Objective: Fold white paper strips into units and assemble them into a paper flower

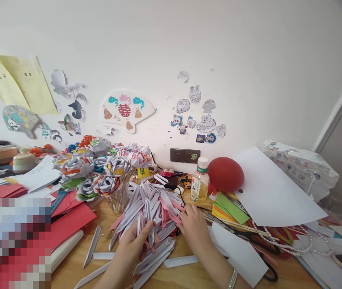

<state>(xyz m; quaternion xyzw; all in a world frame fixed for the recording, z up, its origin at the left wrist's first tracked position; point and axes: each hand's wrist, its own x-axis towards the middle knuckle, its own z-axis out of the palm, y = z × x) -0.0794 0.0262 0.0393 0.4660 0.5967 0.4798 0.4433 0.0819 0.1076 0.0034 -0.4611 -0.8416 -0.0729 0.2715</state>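
A heap of folded paper strips point(142, 200), mostly white with some pink, lies in the middle of the wooden table. My left hand point(136, 243) is closed around a small bunch of folded strips point(141, 222), its thumb pressed on top. On the heap's right side, my right hand point(194, 222) has its fingertips closed at the end of a pink folded strip point(173, 217). Its fingers point toward the heap, and their undersides are hidden. Loose white strips point(181, 261) lie in front of the heap and around my left wrist.
Folded paper flowers point(107, 184) fill a clear vase behind the heap. A drink bottle point(199, 182) and a red balloon point(226, 174) stand behind my right hand. Scissors point(261, 243), white sheets point(279, 196) and beads crowd the right; red paper point(71, 226) lies left.
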